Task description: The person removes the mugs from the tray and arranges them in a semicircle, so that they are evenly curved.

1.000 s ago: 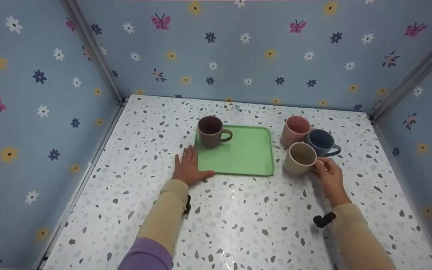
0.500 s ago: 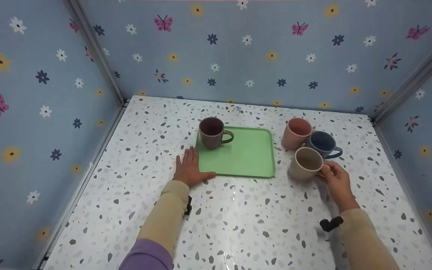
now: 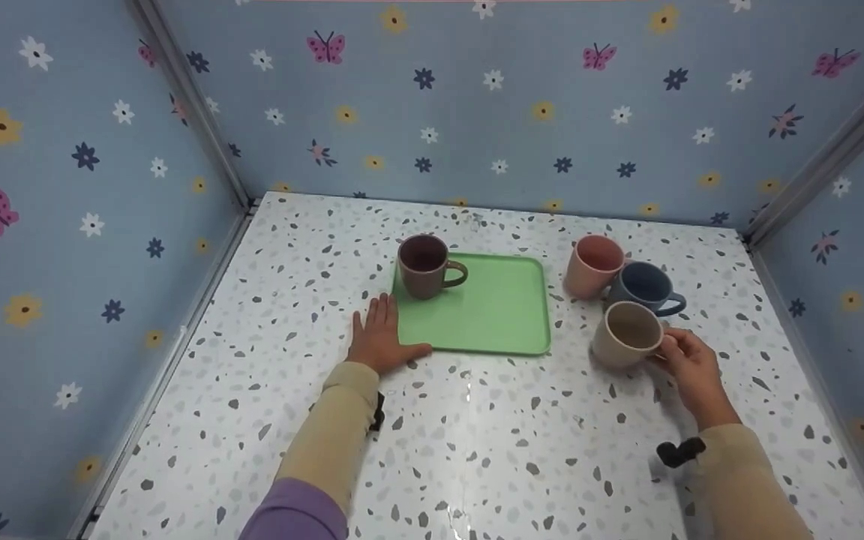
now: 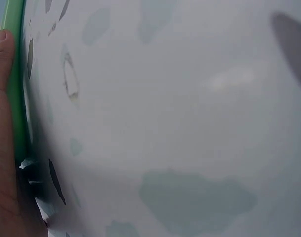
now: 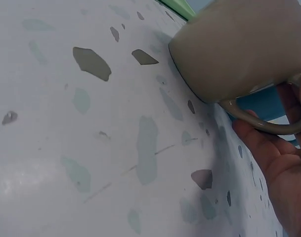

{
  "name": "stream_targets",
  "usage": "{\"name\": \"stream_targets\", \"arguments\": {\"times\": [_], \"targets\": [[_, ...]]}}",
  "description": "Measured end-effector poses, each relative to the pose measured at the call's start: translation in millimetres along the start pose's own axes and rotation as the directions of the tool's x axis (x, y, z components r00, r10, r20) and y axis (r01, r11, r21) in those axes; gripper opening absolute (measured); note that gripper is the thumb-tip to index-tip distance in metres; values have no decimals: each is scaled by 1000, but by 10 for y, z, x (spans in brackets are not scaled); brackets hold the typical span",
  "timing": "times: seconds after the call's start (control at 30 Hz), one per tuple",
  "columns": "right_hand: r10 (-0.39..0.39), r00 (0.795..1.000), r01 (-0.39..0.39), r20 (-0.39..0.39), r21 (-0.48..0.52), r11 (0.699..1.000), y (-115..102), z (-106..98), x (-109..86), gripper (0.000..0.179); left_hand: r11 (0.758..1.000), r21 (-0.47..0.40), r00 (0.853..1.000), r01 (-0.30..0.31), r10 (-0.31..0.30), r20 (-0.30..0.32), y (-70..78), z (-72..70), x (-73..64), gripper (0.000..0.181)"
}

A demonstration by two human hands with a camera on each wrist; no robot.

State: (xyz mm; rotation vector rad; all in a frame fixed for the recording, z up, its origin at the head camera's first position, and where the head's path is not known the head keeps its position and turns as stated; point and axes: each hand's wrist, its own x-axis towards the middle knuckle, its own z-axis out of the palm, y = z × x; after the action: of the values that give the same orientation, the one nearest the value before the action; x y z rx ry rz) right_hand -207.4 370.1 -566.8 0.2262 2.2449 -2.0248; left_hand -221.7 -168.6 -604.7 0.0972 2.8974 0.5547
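My right hand (image 3: 697,379) grips the handle of a beige mug (image 3: 625,346) on the right of the table; the right wrist view shows its fingers round the mug's handle (image 5: 261,123). A green tray (image 3: 492,322) lies mid-table. Against its near left corner rests my left hand (image 3: 381,341), fingers straight and thumb spread along the near edge. On the tray's far left part stands a brown mug (image 3: 421,277), handle to the right. Behind the beige mug are a blue mug (image 3: 643,285) and a pink mug (image 3: 593,270), close together. The left wrist view catches only the thumb (image 4: 1,64) and the tray's edge.
The speckled white table (image 3: 492,465) is walled in by blue panels (image 3: 514,97) with flowers and butterflies at the back and both sides. Grey metal posts (image 3: 192,97) stand at the rear corners.
My right hand has drawn the beige mug to the right and slightly nearer, away from the pink mug. The left hand, tray and brown mug have stayed in place.
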Motion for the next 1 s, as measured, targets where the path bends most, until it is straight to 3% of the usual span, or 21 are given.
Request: {"name": "stream_targets", "arguments": {"times": [0.1,0.47,0.73,1.0], "targets": [[10,1000,-10,17,-4,1000,-68,-22,-61,44,1000,-9,1000,-1,1,3,-6,11,7,133],[-67,998,67,0,60,996,11,-160,-71,30,1000,6,1000,5,-5,7,14,-1,-8,132],[-56,998,58,-25,66,996,36,-214,-68,32,1000,4,1000,3,-3,-9,-3,21,3,133],[-64,997,66,-31,81,994,58,-242,-80,30,1000,4,1000,14,-14,15,4,11,7,134]]}}
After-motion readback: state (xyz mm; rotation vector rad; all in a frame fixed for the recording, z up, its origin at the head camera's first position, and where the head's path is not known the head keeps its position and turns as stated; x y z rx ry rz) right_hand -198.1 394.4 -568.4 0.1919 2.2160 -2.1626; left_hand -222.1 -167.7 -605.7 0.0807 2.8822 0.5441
